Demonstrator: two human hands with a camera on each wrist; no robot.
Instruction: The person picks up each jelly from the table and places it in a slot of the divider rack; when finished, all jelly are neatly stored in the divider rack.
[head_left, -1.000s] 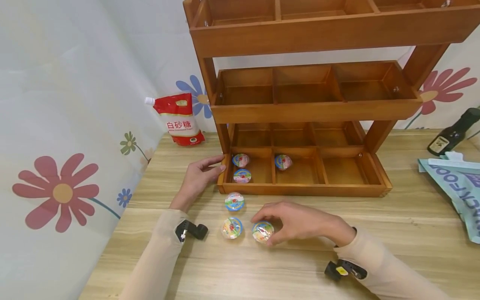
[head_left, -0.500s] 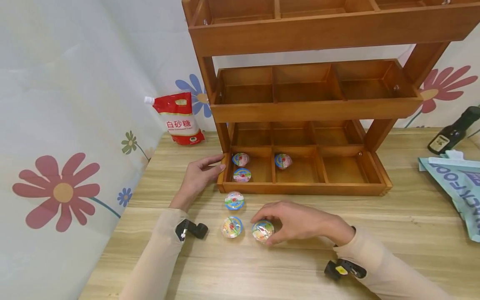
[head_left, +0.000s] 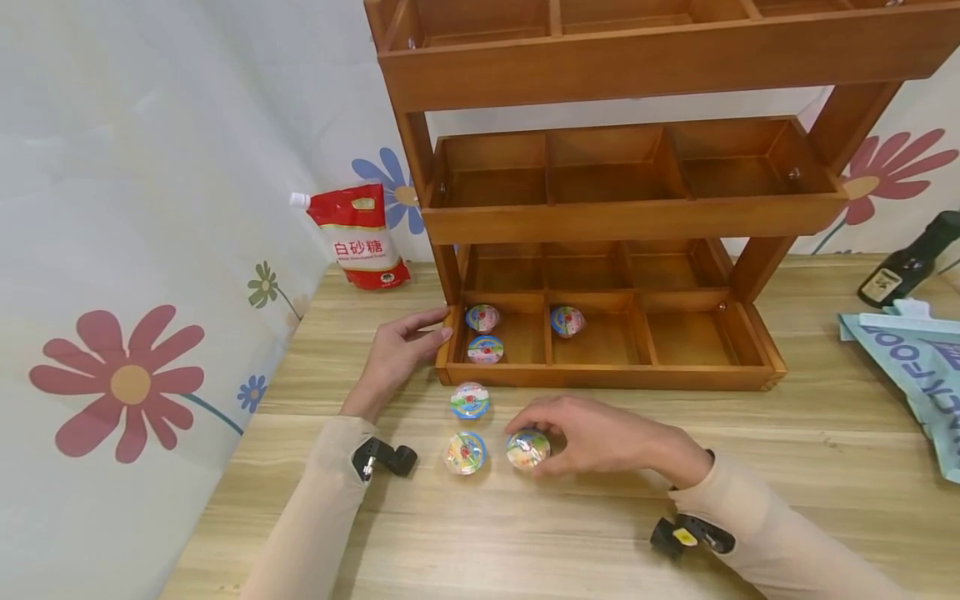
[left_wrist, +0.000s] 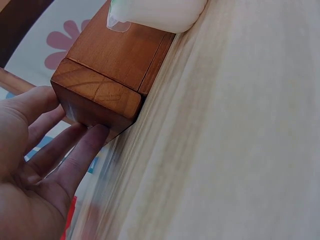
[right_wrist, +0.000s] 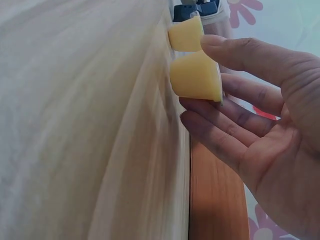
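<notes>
With thumb and fingers my right hand [head_left: 600,437] pinches a yellow jelly cup [head_left: 528,450], its foil lid facing up in the head view. The right wrist view shows this cup [right_wrist: 196,76] side-on between the fingertips, just by the table. A second yellow jelly cup [head_left: 466,453] stands to its left, and another jelly cup [head_left: 470,402] is nearer the wooden rack [head_left: 611,379]. My left hand [head_left: 397,358] rests its fingertips against the rack's left end, with fingers fairly straight in the left wrist view [left_wrist: 50,165].
Two pink-lidded cups [head_left: 484,350] lie in the rack's bottom left compartment, and one cup [head_left: 567,321] in the middle one. A red-and-white sugar bag [head_left: 363,242] leans left of the rack. A dark bottle [head_left: 907,262] and a light-blue snack bag [head_left: 911,367] are at right.
My right hand and the jelly cup it holds have shifted slightly toward the rack in the last half second. The left hand stays at the rack's end.
</notes>
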